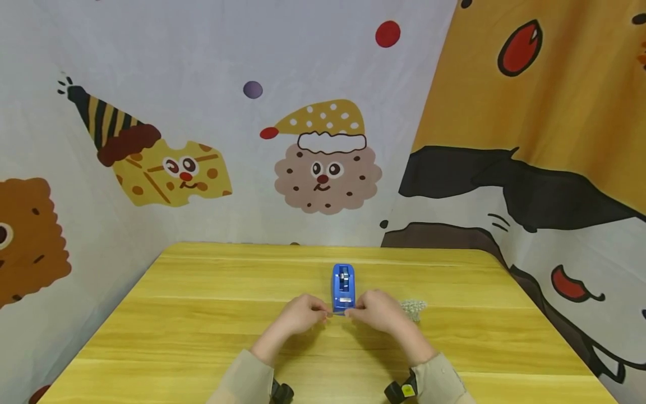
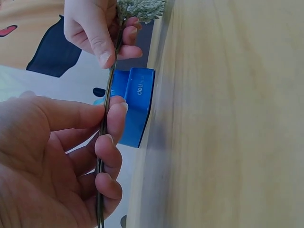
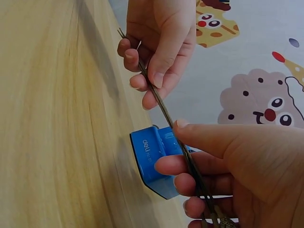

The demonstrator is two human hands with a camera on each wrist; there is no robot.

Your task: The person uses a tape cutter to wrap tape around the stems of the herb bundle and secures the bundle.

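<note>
Thin dark stems (image 2: 109, 88) of a small bunch of pale green dried flowers (image 1: 414, 308) run between both hands. My left hand (image 1: 303, 313) pinches the stem end between thumb and fingers, its other fingers curled along the stems. Nearer the flower head, my right hand (image 1: 375, 310) grips the same stems (image 3: 164, 110) with thumb and forefinger. The flower head (image 2: 141, 8) sticks out past the right hand. Just beyond the stems, a blue tape dispenser (image 1: 344, 287) stands on the table. Its roll sits in the far part; "deli" is printed on its side.
The wood-grain table (image 1: 202, 314) stretches out on both sides of the hands. Behind it hangs a white curtain (image 1: 202, 67) with cartoon food prints. Dark wrist-worn devices (image 1: 401, 391) sit below both sleeves.
</note>
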